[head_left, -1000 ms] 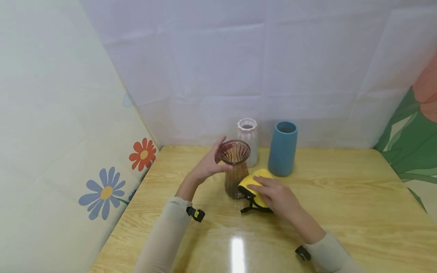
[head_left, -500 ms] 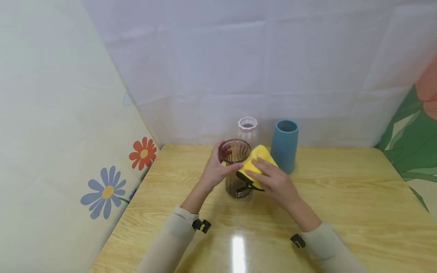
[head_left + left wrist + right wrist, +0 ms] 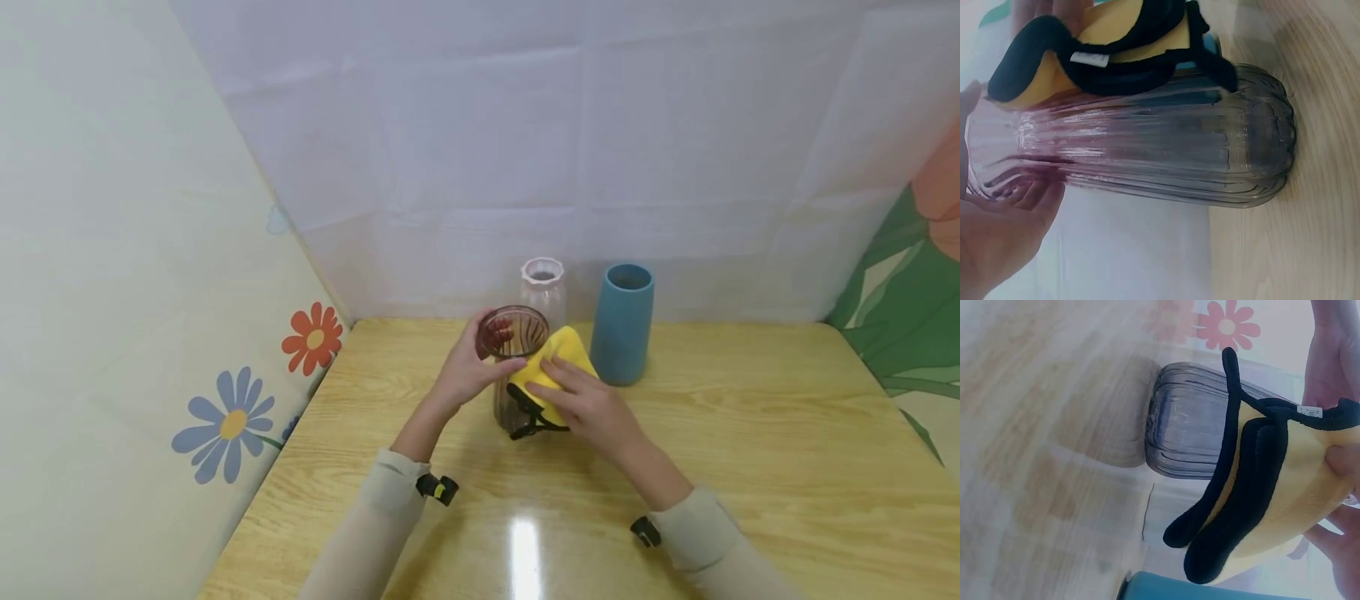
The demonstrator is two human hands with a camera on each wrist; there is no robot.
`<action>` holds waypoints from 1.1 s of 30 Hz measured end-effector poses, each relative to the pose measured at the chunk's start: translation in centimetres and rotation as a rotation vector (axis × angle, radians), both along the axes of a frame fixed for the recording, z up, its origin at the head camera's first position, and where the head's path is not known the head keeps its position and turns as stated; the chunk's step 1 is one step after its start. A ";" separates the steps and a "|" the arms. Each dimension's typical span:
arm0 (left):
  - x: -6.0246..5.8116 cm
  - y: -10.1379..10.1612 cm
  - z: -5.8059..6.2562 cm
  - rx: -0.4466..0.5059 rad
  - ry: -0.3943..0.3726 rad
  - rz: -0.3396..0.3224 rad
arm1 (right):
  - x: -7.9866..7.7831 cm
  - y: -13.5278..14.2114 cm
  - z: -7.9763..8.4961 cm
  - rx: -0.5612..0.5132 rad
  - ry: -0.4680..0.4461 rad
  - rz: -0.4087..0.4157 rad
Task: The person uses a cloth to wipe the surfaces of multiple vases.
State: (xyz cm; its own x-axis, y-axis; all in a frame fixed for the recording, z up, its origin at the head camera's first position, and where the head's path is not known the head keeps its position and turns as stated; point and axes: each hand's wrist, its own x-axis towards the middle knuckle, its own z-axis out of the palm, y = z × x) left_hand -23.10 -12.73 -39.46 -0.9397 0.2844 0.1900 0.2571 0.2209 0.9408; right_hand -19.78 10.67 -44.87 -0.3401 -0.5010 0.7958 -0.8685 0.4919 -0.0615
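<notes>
Three vases on a wood-grain desk (image 3: 750, 433), the nearest between two hands. The ribbed, purple-tinted glass vase (image 3: 1160, 147) stands with its base on the desk; taking it as the clock's centre, the white fluted vase (image 3: 544, 302) lies close behind at 1 o'clock and the blue tapered vase (image 3: 622, 333) well apart at 2 o'clock. Left hand (image 3: 461, 371), 9 o'clock: fingers and thumb curved about the flared neck, open only to its girth and holding it. Right hand (image 3: 592, 412), 4 o'clock: partly closed on a yellow cloth (image 3: 568, 345) with black trim, held against the vase's 3 o'clock side; some fingers are hidden by the cloth. Hazards, as judged: a sideways push high on the glass could tip it about its narrow base if the left hand slackened; smooth glass might slip in bare fingers; the dangling black strap (image 3: 528, 430) could snag; a shove towards 1 o'clock could knock the white vase. Whether those two vases touch cannot be told
</notes>
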 end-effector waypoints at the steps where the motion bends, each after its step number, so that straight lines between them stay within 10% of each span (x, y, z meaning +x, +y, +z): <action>1: -0.1 -0.1 0.0 -0.002 0.004 -0.010 | 0.0 0.0 -0.1 0.001 -0.003 0.001; 33: -3.2 -2.6 0.6 0.010 -0.063 -0.359 | 2.5 -0.4 -1.7 0.144 -0.140 -0.050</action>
